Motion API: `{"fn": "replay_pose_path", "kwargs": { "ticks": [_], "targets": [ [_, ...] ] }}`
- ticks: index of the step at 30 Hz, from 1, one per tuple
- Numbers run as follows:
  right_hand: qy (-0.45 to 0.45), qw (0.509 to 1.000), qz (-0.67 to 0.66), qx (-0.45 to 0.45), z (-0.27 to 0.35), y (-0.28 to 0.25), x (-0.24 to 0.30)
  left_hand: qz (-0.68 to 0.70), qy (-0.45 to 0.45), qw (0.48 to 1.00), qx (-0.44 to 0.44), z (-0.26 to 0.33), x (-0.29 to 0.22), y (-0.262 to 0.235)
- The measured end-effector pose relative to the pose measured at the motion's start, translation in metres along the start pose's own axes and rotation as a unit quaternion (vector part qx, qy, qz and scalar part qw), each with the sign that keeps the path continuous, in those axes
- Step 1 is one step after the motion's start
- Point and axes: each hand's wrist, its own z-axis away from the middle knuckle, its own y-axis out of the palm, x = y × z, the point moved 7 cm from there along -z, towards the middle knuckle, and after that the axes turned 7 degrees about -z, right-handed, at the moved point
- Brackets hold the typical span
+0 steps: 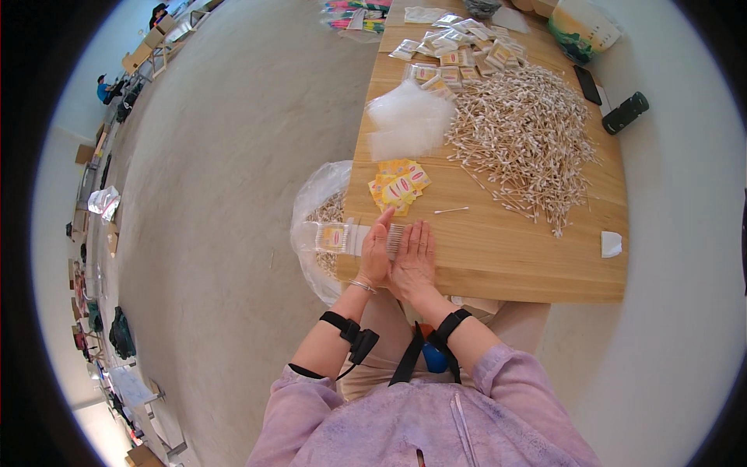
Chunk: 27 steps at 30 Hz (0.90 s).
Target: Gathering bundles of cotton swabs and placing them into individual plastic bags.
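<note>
At the table's near edge, my left hand (pixel 377 251) stands on its side with its fingers stretched out. Next to it my right hand (pixel 415 255) lies palm down, fingers straight. A small row of cotton swabs (pixel 395 237) shows between the hands, partly covered by them. Just left of my left hand, a clear packet (pixel 333 237) with cotton swabs and a yellow card reaches past the table's left edge. Beyond the hands lie several yellow printed cards (pixel 401 185) in a loose pile. One single cotton swab (pixel 451 210) rests to their right.
A large heap of loose cotton swabs (pixel 529 136) covers the table's right side. Behind are filled packets (pixel 459 54) and clear empty bags (pixel 408 121). A black phone (pixel 587 84), a dark bottle (pixel 625 114) and a white scrap (pixel 611 244) lie rightward. A plastic sack (pixel 311 191) hangs at left.
</note>
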Motion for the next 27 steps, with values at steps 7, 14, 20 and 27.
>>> {"fn": "replay_pose_path", "kwargs": {
  "ticks": [7,14,20,27],
  "targets": [
    [-0.028,0.998,0.000,0.058,0.001,0.011,0.022,-0.012,-0.001,0.999,-0.044,0.008,0.001,-0.026],
    [-0.056,0.997,-0.024,0.043,0.000,0.017,0.031,-0.007,0.008,0.998,-0.056,0.008,0.003,-0.038],
    [-0.054,0.996,-0.058,0.044,-0.003,0.015,0.030,0.005,-0.019,1.000,-0.023,0.007,0.002,-0.039],
    [-0.047,0.997,-0.040,0.034,-0.004,0.019,0.034,-0.009,0.001,0.999,-0.052,0.008,0.003,-0.044]
  ]
}}
